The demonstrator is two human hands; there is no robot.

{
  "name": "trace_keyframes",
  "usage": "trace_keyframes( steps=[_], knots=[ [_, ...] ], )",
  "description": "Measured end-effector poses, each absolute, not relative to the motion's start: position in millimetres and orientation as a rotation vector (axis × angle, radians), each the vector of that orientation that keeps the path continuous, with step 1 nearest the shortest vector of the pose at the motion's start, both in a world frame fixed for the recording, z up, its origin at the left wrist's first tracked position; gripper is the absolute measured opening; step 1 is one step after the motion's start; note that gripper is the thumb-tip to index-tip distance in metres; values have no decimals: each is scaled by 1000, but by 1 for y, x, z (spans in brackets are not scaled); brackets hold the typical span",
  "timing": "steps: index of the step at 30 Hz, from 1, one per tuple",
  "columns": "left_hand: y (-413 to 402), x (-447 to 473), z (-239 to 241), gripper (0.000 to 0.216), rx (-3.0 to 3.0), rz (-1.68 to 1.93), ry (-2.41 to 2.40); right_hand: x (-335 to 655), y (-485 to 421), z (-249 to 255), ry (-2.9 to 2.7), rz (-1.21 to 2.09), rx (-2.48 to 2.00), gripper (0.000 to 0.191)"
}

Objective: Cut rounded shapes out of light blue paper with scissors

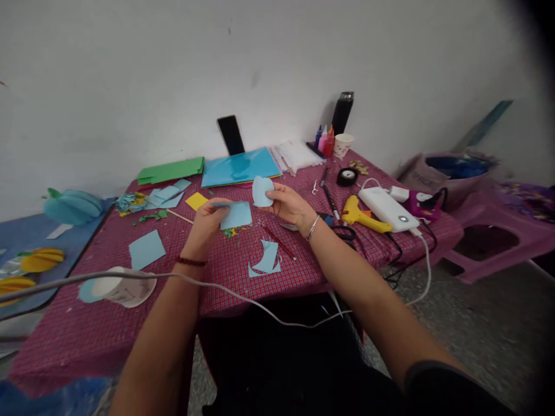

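A table spread with red checked cloth [225,260] is seen. Nearer the body than the right hand [288,203], light-blue cut paper scraps [269,257] and a slim red pencil [281,244] are laid; to its right, a yellow plastic glue gun [363,215] is placed. A light-blue square paper [147,249] is laid left of the left hand [208,222], and green paper sheets [171,170] are stacked beyond it.

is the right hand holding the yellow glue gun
No, the right hand holds light blue paper; the glue gun lies on the table.

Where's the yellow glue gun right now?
In the head view, the yellow glue gun lies on the right side of the table, beside the white power bank.
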State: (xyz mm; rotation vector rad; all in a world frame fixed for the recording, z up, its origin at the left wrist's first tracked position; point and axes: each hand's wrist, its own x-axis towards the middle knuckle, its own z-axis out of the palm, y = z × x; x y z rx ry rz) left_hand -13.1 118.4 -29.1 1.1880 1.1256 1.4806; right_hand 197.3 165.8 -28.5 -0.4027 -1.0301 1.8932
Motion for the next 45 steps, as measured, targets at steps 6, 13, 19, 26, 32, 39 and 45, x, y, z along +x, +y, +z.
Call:
trace_keyframes(
  steps=[6,13,19,26,32,39,45],
  knots=[
    [109,-9,-38,19,1317,1386,1211,194,164,-31,-1055,1896,-466,19],
    [106,-4,-42,19,1245,1367,1273,188,163,-35,-1175,1779,-607,13],
    [107,-3,-42,18,1173,1404,1259,182,160,-40,-1239,1914,-727,9],
    [105,-2,-42,21,1253,1413,1226,177,158,-46,-1443,1863,-800,10],
    [106,-15,-29,30,996,1276,960,183,160,-42,-1754,1497,-745,10],
    [104,-13,-38,13,1350,933,1184,185,155,-37,-2142,1228,-682,8],
    [102,-5,-41,13,1615,924,1300,177,148,-35,-2173,877,-743,3]
  ],
)
